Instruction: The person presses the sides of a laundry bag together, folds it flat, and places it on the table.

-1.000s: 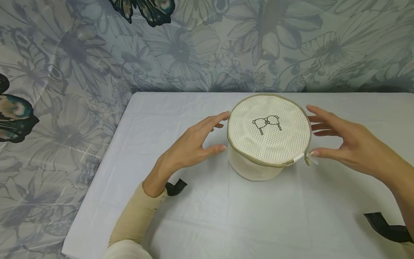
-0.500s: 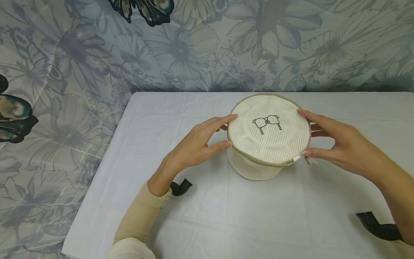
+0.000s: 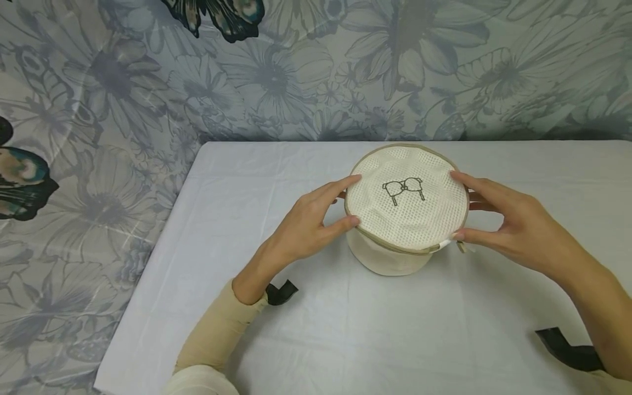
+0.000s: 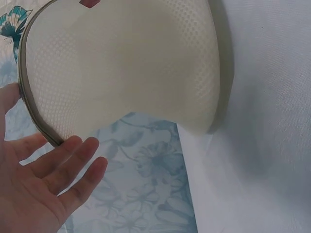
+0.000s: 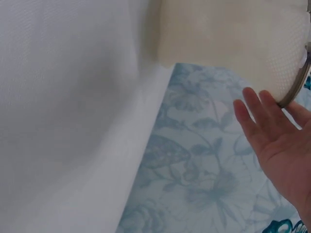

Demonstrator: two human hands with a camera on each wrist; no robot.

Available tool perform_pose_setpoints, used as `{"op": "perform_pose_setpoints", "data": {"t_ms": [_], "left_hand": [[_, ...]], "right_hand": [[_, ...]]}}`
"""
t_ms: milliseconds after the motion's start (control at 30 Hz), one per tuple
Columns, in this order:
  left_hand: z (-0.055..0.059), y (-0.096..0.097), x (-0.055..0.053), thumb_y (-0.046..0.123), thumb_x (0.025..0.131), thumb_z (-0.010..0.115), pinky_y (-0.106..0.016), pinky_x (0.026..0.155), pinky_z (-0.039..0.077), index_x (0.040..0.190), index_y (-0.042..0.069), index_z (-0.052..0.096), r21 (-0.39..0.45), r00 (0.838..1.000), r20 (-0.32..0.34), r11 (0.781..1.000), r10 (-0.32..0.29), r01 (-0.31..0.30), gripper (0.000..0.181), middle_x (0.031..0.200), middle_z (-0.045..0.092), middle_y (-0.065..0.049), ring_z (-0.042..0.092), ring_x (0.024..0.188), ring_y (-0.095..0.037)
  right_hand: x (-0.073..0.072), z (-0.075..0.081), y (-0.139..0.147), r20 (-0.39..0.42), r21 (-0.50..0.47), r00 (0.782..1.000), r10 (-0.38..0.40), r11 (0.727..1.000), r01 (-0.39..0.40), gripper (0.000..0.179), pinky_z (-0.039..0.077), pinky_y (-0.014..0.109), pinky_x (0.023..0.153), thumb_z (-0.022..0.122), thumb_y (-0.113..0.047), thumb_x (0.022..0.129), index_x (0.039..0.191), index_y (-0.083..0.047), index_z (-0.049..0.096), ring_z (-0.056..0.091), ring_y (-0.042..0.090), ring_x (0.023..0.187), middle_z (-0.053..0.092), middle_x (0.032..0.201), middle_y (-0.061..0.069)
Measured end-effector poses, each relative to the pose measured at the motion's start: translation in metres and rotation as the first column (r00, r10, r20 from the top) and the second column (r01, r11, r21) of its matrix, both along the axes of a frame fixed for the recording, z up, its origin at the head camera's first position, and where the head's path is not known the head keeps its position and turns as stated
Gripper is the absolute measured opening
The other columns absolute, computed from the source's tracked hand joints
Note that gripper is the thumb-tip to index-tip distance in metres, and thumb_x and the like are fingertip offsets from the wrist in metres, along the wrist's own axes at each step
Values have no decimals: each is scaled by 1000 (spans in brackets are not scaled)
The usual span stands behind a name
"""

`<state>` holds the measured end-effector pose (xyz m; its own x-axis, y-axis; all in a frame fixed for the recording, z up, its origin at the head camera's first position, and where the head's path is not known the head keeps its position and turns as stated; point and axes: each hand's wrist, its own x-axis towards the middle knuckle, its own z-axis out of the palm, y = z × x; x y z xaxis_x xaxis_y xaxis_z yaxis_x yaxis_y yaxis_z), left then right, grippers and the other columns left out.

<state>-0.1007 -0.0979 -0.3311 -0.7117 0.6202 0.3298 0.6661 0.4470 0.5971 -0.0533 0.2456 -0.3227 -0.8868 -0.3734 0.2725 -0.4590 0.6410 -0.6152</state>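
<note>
Gripping the mesh bag (image 3: 407,211) by its rim, the left hand (image 3: 312,220) and right hand (image 3: 513,220) have their hold; its base rests on the far part of the table (image 3: 395,334), top seemingly closed, though the zip (image 3: 445,244) shows poorly.

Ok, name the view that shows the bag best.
Head: the bag fits whole in frame, its glasses drawing clear. Left wrist shows its side, cropped above; right wrist, a smaller piece.

My head camera looks forward and down across the white table (image 3: 375,334); closer, my left and right wrist cameras face opposite sides of the mesh bag (image 3: 410,219) all share.
</note>
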Motion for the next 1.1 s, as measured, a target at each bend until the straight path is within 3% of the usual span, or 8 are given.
{"op": "perform_pose_setpoints", "data": {"t_ms": [167, 400, 600, 700, 833, 900, 967, 1100], "left_hand": [[-1, 0, -3, 32, 97, 66, -34, 95, 49, 152, 13, 40, -1, 1000, 1, 1000, -5, 5, 64, 137, 58, -6, 59, 112, -16], [-5, 1, -3, 37, 96, 67, -31, 96, 48, 153, 15, 38, -30, 1000, 28, 1000, 4, -3, 68, 141, 55, -3, 58, 112, -17], [-8, 1, -2, 42, 96, 65, -30, 101, 45, 155, 18, 35, -70, 999, 51, 997, 13, -9, 71, 149, 48, -1, 57, 121, -17], [-8, 1, -2, 42, 96, 65, -31, 103, 44, 155, 17, 34, -78, 999, 48, 997, 9, -6, 71, 151, 47, -1, 56, 123, -17], [-9, 1, -2, 45, 96, 64, -31, 105, 43, 155, 16, 34, -91, 998, 54, 996, 14, -9, 72, 152, 44, -1, 56, 125, -17], [-10, 1, -2, 46, 96, 63, -31, 106, 42, 156, 17, 33, -100, 998, 63, 995, 16, -10, 73, 153, 43, 0, 55, 126, -17], [-10, 2, -3, 47, 96, 62, -30, 107, 41, 156, 18, 32, -109, 997, 76, 994, 21, -13, 73, 154, 42, 1, 54, 127, -16], [-12, 3, -4, 46, 96, 63, -29, 108, 39, 156, 19, 31, -126, 994, 106, 992, 32, -18, 73, 154, 41, 2, 52, 129, -14]], "right_hand": [[-1, 1, -1, 8, 41, 1000, -16, 999, 15, 111, 41, 1, 79, 95, -9, 62, 155, -27, 38, 46, -19, 108, 51, 146, 8], [-3, -5, -1, 15, 58, 1000, -10, 998, 9, 115, 28, -2, 91, 95, -15, 62, 157, -26, 32, 42, -24, 110, 58, 138, 16], [-2, -12, -1, 22, 62, 999, -23, 998, 22, 116, 28, -3, 90, 95, -16, 60, 157, -22, 32, 44, -21, 110, 59, 137, 19], [-1, -13, -2, 23, 81, 999, -37, 996, 35, 116, 27, -4, 88, 96, -19, 60, 157, -22, 31, 57, -4, 114, 56, 140, 18], [0, -13, -4, 38, 98, 998, -53, 994, 49, 116, 27, -5, 87, 95, -21, 62, 157, -22, 30, 66, 32, 109, 55, 140, 19], [1, -13, -4, 48, 109, 997, -63, 992, 57, 115, 29, -3, 85, 95, -22, 63, 157, -22, 29, 66, 37, 107, 55, 140, 19], [2, -13, -5, 58, 125, 995, -76, 990, 68, 115, 40, 6, 85, 95, -25, 64, 158, -22, 28, 66, 37, 107, 55, 141, 19], [3, -13, -6, 75, 150, 993, -89, 986, 77, 115, 53, 43, 82, 93, -28, 67, 158, -20, 25, 66, 39, 107, 55, 139, 21]]}}
